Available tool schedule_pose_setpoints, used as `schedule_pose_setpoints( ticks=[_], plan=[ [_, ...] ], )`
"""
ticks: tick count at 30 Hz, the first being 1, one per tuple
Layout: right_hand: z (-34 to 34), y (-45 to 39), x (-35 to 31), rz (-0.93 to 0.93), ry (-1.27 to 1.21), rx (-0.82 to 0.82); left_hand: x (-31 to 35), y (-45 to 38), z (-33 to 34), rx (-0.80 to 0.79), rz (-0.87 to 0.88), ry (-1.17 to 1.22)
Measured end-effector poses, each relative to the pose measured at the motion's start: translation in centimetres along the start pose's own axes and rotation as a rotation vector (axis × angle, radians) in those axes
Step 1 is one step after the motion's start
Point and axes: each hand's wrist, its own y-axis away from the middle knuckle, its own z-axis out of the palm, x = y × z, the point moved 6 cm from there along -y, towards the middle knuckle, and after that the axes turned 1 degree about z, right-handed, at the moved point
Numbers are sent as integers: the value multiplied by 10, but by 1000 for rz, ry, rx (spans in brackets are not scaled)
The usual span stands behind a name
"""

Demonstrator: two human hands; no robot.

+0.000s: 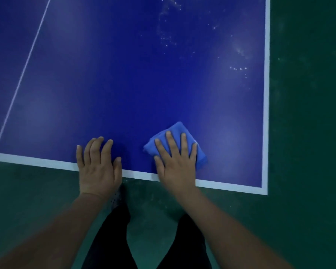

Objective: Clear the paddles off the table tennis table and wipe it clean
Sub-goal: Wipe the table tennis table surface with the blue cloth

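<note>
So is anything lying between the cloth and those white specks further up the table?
Nothing visible. The right hand presses the blue cloth flat near the table's near edge, and bare surface runs to the white specks. No paddles in view.

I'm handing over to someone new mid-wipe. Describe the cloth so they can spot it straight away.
Find the blue table tennis table and follow its near white edge line toward its right corner. Just inside that edge, the cloth lies flat under the right hand. It is a folded, lighter blue pad; the left hand beside it rests on bare table.
</note>
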Motion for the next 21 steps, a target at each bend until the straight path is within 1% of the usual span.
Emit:
schedule_pose_setpoints(
  ticks=[2, 4, 6, 8, 9, 11, 13, 14, 15, 16, 17, 18, 19, 20, 21],
  plan=[
    [-3, 22, 49, -73, -32, 14, 44, 14, 8, 18, -24, 26],
    [-12, 40, 111, -125, 10, 20, 90, 29, 19, 4, -62, 25],
    [-18, 46, 170, -174, 48, -30, 136, 41, 35, -31, -126, 38],
    [-25, 30, 212, -217, 62, -80, 175, 47, 50, -72, -193, 43],
    [-30, 16, 228, -218, 64, -75, 191, 48, 56, -84, -220, 43],
    [-38, -15, 248, -139, 54, -66, 217, 44, 64, -83, -270, 43],
    [-41, -29, 254, -36, 31, -53, 235, 37, 67, -62, -325, 46],
    [-39, -23, 251, -41, 26, -45, 242, 35, 69, -54, -350, 47],
    [-35, -9, 246, -111, 25, -46, 248, 32, 70, -50, -374, 45],
    [-32, 10, 239, -247, 36, -46, 252, 29, 73, -52, -397, 39],
    [-29, 28, 237, -421, 46, -55, 254, 27, 77, -64, -421, 32],
    [-28, 36, 240, -578, 58, -82, 256, 24, 82, -83, -448, 30],
    [-30, 29, 247, -684, 67, -108, 257, 22, 88, -106, -475, 29],
    [-33, 11, 255, -717, 86, -114, 257, 21, 93, -127, -498, 21],
    [-36, -15, 262, -675, 104, -97, 257, 20, 98, -146, -515, 6]
  ],
)
